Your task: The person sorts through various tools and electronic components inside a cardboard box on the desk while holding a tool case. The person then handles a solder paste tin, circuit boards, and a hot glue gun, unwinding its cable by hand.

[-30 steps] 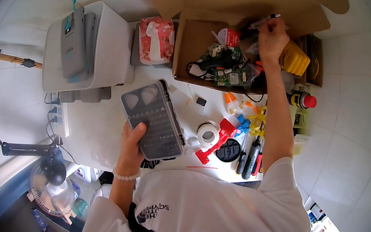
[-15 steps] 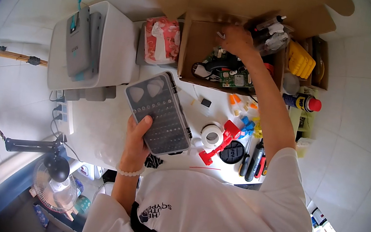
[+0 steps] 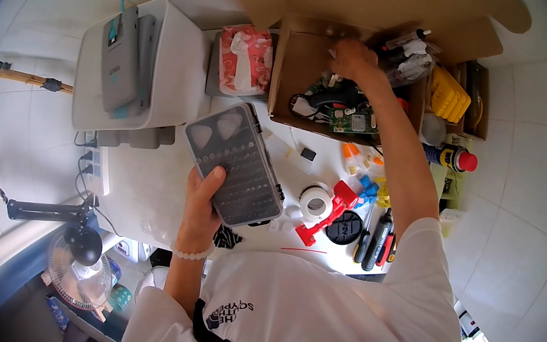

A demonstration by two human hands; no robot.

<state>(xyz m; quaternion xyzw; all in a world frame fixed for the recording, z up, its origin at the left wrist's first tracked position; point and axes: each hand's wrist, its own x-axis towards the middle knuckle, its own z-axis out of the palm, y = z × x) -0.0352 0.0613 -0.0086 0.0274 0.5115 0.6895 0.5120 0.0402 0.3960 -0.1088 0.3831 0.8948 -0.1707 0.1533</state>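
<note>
My left hand [image 3: 200, 206] grips a compartment case [image 3: 241, 173] by its lower left edge, thumb on top. The case has a clear lid, dark edges and rows of small pieces inside; it tilts above the white table [image 3: 142, 186]. Inside the open cardboard box [image 3: 335, 132], my right hand [image 3: 356, 62] is closed, and a small whitish bit shows at its fingers. What that bit is, I cannot make out. Below this hand lie a green circuit board [image 3: 353, 121], black parts and cables. Bagged items [image 3: 412, 60] stand at the box's right side.
A pink tissue pack [image 3: 245, 59] and a white bin [image 3: 181, 77] stand left of the box. On the table are a tape roll [image 3: 315, 204], a red tool [image 3: 331, 216], a black lens cap [image 3: 344, 227] and screwdrivers [image 3: 377, 241]. A spray can [image 3: 449, 157] lies at the right.
The view has shifted slightly, so the box and table things appear a little further right. My right hand remains in the box, and my left hand keeps holding the case.
</note>
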